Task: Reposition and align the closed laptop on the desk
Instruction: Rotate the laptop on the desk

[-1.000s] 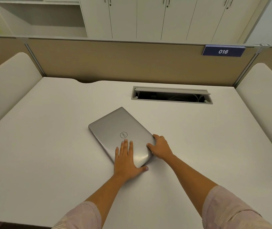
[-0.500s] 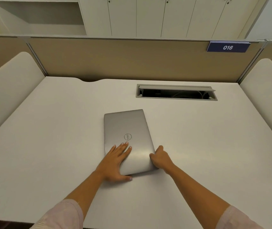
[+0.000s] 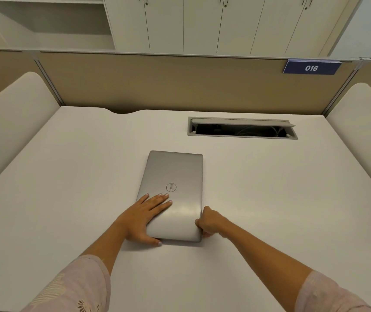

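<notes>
Left hand: mine, spread flat, palm down on the lid of the closed laptop at its near left corner. Fingers fanned and pointing toward the round logo, stopping just short of it; thumb hooked along the laptop's near edge. It holds nothing; it presses and steers.

Right hand: mine, curled nearly into a fist against the laptop's near right corner, fingertips nipping the right edge. I cannot tell whether any finger has got under the base.

Closed laptop: silver, lid down, lying flat on the white desk, long axis running away from me. Its far edge looks close to parallel with the cable hatch, which sits beyond it and off to its right, well apart.

Step in hand, by my judgement: the fine squaring-up, both hands on the near end, the turn looking nearly finished.

Next move calls for: small, even nudges from the right corner while the flat hand damps any slide, checked against the cable hatch. Then a light lift of both hands so the laptop does not shift.

Beyond the laptop: tan partition behind the hatch, with a blue number plate reading 016 at its right end.
</notes>
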Tool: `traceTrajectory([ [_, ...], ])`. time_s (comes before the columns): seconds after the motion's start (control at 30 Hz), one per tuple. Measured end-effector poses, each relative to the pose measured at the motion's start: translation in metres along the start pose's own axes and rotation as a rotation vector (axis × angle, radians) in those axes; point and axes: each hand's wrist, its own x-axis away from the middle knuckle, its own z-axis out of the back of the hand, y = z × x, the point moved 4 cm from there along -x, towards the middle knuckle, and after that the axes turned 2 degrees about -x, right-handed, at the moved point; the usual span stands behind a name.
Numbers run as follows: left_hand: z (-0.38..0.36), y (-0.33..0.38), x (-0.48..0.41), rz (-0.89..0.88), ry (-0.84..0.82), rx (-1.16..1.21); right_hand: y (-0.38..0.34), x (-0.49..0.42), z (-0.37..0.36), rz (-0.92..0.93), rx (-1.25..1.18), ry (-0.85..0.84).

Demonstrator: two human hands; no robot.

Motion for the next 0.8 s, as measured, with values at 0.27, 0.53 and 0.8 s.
traceTrajectory([
  [0.27,0.001,0.001,0.002,-0.003,0.022,0.006,-0.038,-0.021,0.073,0.189,0.32,0.293],
  [0.53,0.001,0.0,0.002,0.003,0.025,0.003,-0.074,-0.077,0.096,0.396,0.409,0.242],
  [0.8,-0.007,-0.005,0.011,0.129,0.089,-0.008,-0.088,-0.124,0.104,0.34,0.329,0.228],
])
